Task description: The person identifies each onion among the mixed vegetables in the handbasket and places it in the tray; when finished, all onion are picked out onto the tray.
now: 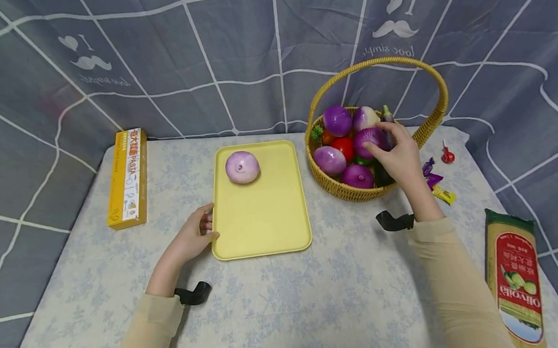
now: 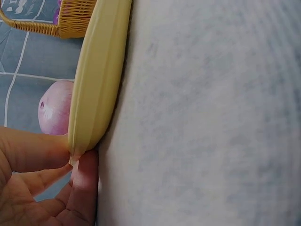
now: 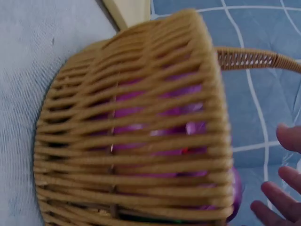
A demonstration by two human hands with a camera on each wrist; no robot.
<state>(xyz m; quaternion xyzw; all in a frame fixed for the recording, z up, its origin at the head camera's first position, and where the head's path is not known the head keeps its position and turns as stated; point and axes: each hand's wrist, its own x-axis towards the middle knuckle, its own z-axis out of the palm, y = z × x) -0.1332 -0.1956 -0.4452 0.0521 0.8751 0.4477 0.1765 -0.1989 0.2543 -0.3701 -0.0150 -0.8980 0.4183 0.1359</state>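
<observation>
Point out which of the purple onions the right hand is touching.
The right hand touches the purple onion in the middle of the basket, right of the red tomato. The other onions there lie untouched; another sits on the yellow tray.

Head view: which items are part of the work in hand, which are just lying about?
In hand:
- left hand holding the yellow plastic tray by its edge
- pale purple onion on the tray
- right hand on a purple onion in the woven wicker basket

Lying about:
- yellow pasta box
- green-and-red spaghetti packet
- wrapped sweets
</observation>
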